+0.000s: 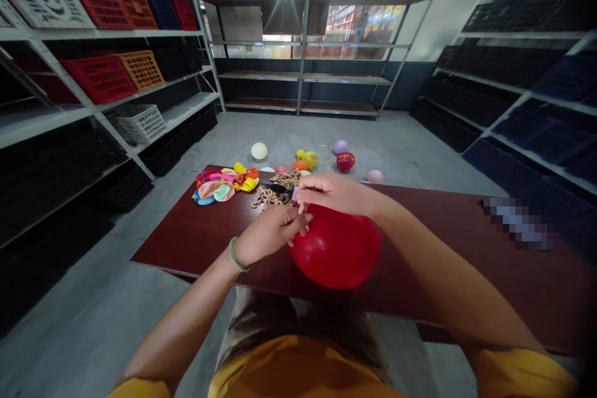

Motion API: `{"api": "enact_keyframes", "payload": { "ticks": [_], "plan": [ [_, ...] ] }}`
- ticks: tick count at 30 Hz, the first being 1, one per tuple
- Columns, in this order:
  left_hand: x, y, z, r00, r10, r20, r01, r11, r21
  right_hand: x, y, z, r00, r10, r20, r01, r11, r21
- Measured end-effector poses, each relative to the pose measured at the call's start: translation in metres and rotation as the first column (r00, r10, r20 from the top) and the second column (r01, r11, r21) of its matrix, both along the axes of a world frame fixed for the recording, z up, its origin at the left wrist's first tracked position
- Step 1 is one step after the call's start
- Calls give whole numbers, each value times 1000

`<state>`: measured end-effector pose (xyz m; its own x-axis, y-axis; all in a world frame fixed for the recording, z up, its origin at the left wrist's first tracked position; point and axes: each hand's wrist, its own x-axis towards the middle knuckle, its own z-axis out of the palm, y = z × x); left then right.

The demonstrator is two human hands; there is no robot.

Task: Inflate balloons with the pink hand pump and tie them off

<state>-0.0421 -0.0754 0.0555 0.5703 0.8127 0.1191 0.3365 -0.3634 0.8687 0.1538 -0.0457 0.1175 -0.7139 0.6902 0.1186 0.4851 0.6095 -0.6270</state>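
A blown-up red balloon hangs just above the near edge of the dark red table. My left hand pinches its neck at the upper left, fingers closed. My right hand curls over the top of the balloon, fingers closed at the same neck. Behind my hands lie a pile of limp coloured balloons and a heap of tan clips or ties.
Several inflated balloons lie on the grey floor beyond the table, among them a white one, a yellow one and a red one. Metal shelves with red, orange and white crates line the left; dark shelving stands on the right.
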Motion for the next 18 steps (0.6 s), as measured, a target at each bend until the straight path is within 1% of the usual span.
{"api": "enact_keyframes", "payload": {
  "ticks": [2, 4, 6, 9, 11, 13, 16, 18],
  "plan": [
    [-3, 1, -3, 996, 12, 93, -1, 993, -120, 7, 1, 0, 1000, -22, -7, 21, 999, -31],
    [-5, 2, -5, 980, 43, 195, 3, 974, -229, 14, -1, 1, 999, -32, -1, 32, 999, -10],
    [-7, 4, -7, 960, 81, 269, 5, 952, -306, 19, -5, 2, 999, -40, 8, 40, 999, 28],
    [-8, 6, -10, 933, 148, 328, -14, 926, -377, 21, -15, 3, 997, -71, 30, 66, 987, 143],
    [-7, 7, -12, 913, 197, 358, -34, 909, -414, 22, -21, 0, 990, -117, 74, 92, 956, 279],
    [-6, 8, -13, 887, 250, 387, -53, 890, -453, 22, -26, -6, 973, -182, 142, 102, 889, 447],
    [-2, 9, -16, 852, 306, 425, -56, 860, -507, 23, -29, -17, 931, -301, 205, 89, 733, 675],
    [0, 10, -17, 830, 333, 448, -48, 842, -538, 23, -31, -23, 912, -370, 176, 107, 630, 769]
  ]
}}
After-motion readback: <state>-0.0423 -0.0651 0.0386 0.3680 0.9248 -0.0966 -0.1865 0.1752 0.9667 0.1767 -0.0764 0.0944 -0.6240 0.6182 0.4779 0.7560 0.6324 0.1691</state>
